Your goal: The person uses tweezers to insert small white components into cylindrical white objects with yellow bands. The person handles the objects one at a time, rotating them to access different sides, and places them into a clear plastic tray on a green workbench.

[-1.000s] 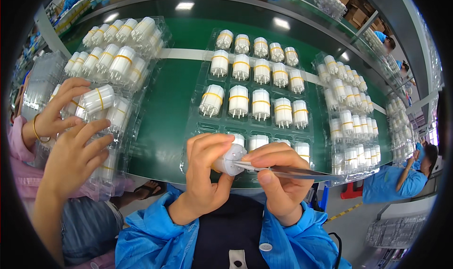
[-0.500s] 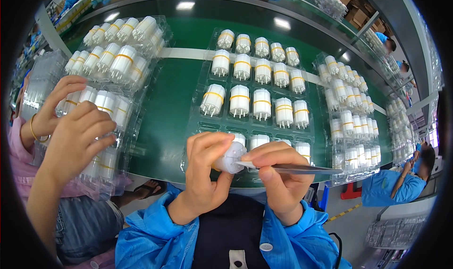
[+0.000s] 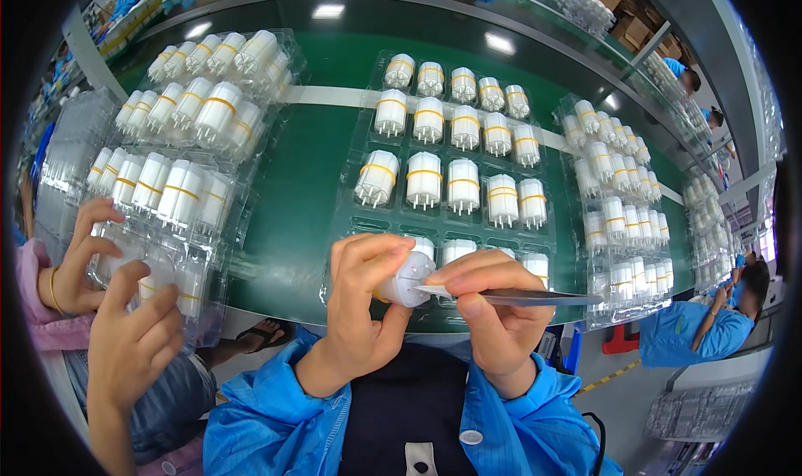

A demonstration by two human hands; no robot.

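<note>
In my left hand (image 3: 365, 288) is a white cylindrical part (image 3: 410, 281), its round end face turned to the right. My fingers wrap round its side. My right hand (image 3: 504, 309) pinches a slim tweezer-like tool (image 3: 539, 297) with a white tip and a flat, dark metallic shank pointing right. The tip touches or nearly touches the end face; which one I cannot tell. Just beyond my hands a clear plastic tray (image 3: 351, 213) carries rows of white cylinders (image 3: 423, 178) with yellow bands and metal pins. My hands partly cover its nearest row.
To the left, a co-worker's hands (image 3: 134, 334) are over another stack of filled clear trays (image 3: 225, 154). More filled trays (image 3: 622, 217) stand at right on the green bench (image 3: 284, 200). Stacked clear trays (image 3: 75, 159) lie far left. Another person (image 3: 702, 326) sits at the right.
The co-worker's hands have moved down toward the nearest row of the left trays, uncovering the row above. My hands, the white cylindrical part and the tool have hardly moved.
</note>
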